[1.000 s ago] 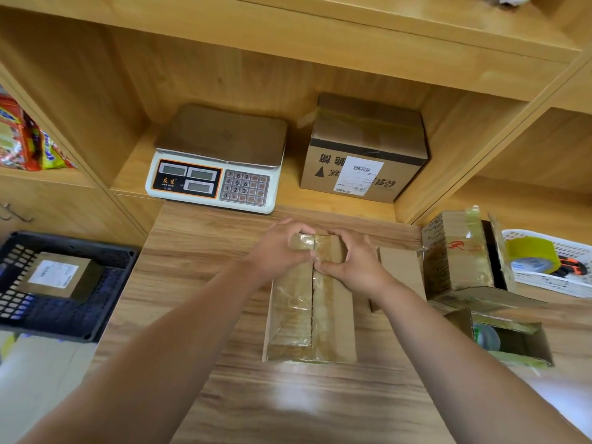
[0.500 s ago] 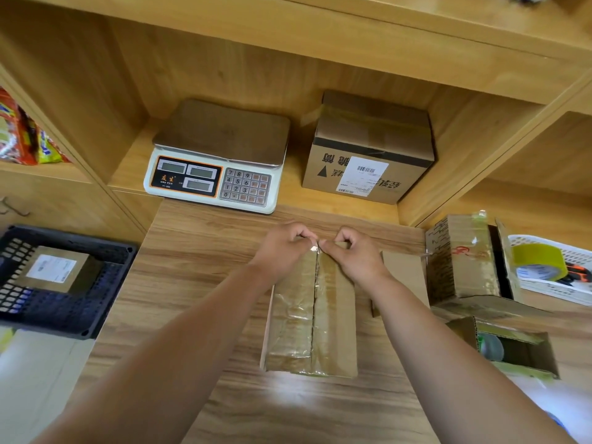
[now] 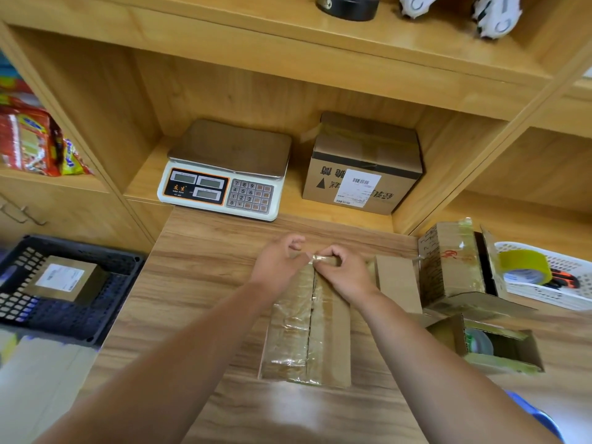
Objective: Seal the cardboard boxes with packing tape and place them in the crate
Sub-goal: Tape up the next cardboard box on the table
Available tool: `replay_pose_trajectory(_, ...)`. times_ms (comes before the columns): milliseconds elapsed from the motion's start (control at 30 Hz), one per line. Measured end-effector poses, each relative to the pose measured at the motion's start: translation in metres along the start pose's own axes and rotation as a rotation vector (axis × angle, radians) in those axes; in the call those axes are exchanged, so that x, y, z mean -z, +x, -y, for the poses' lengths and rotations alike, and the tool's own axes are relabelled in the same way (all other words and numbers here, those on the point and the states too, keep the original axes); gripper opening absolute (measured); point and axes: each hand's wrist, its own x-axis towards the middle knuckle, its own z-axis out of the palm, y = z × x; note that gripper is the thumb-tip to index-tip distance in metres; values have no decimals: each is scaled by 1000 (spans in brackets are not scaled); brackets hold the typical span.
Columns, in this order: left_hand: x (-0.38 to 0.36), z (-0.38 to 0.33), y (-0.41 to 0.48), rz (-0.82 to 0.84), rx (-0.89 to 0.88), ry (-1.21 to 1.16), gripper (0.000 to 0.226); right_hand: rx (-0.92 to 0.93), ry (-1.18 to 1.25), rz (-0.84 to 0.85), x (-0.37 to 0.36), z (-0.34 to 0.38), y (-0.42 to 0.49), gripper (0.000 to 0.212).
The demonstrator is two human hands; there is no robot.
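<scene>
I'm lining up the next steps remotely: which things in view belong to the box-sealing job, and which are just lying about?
Job: centre box; tape strip pinched by left hand and right hand; yellow tape roll in white basket; black crate holding a labelled box; upright open box; tipped open box.
Lying about: scale; shelf carton; snack packets.

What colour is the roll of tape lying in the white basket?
The tape roll is yellowish green; the head view shows it.

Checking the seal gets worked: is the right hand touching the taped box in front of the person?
Touching. The head view shows the right hand lying on the cardboard box at its far end, fingers pinching its tape.
</scene>
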Motion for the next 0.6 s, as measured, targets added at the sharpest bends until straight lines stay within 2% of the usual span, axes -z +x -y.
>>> replay_pose_trajectory(67,0,3,-12,-98,-22,43,32,-25,-19,-33,-2,-5,-13,11)
replay_pose_trajectory(167,4,11,-35,-138,-41,61,16,-20,-64,-85,-7,-9,-31,24)
replay_pose_trajectory(333,28,41,-101,-188,169,-124,28,-2,-90,-167,-9,-13,-55,31)
replay_pose_trajectory(467,41,47,-161,-332,285,-304,30,-41,-288,-275,-14,-14,-76,39)
replay_pose_trajectory(533,38,40,-188,-368,328,-317,34,-44,-393,-303,-15,-12,-86,38)
replay_pose_trajectory(600,31,30,-213,-399,333,-262,36,-22,-461,-261,-12,-10,-98,36)
